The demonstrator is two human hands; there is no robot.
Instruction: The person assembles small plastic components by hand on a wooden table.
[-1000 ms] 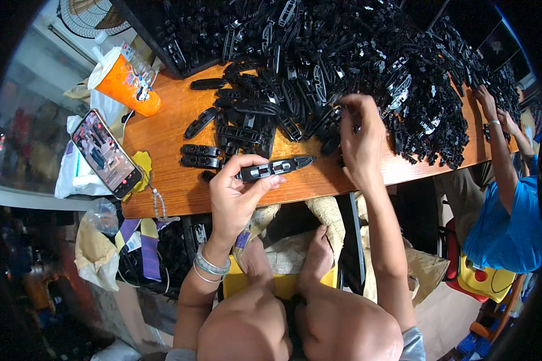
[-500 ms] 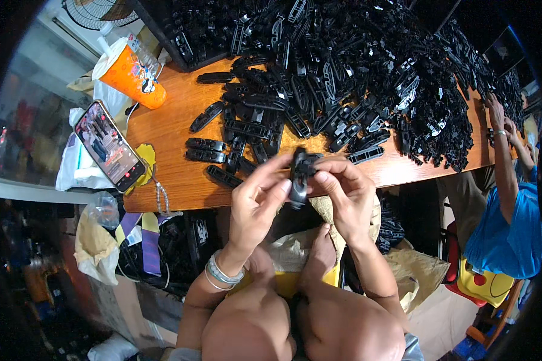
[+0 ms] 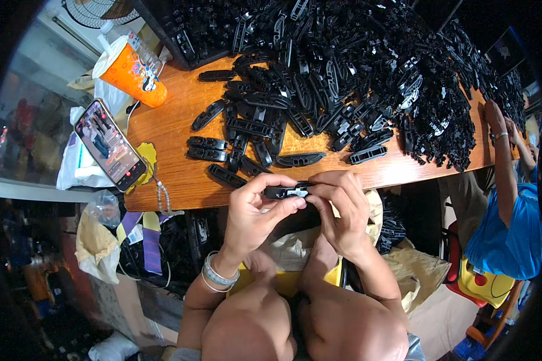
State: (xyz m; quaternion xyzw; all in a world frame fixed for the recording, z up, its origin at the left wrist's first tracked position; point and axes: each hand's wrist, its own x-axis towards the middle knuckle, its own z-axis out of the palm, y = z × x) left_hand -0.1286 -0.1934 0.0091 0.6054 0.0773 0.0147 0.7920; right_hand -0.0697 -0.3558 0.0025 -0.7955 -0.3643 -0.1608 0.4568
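Note:
Both hands meet just off the front edge of the table, around one long black plastic part (image 3: 276, 192). A small silvery piece (image 3: 296, 192) shows on its near side. My left hand (image 3: 247, 213) pinches the part's left end between thumb and fingers. The fingers of my right hand (image 3: 346, 210) are curled around its right end and hide much of it. Beyond my fingers, a slim black plastic part (image 3: 301, 159) lies alone on the table. Farther back, many similar black parts (image 3: 331, 78) are heaped up.
The wooden table (image 3: 180, 174) carries an orange cup (image 3: 135, 75) and a phone (image 3: 109, 145) with a lit screen at its left end. A black bin (image 3: 190, 45) is behind them. At the far right, a person in a blue shirt (image 3: 506, 228) reaches into the heap.
The black part has turned from upright to lying sideways, and its silvery piece now shows. Both hands have come slightly nearer to me, uncovering the single part on the table.

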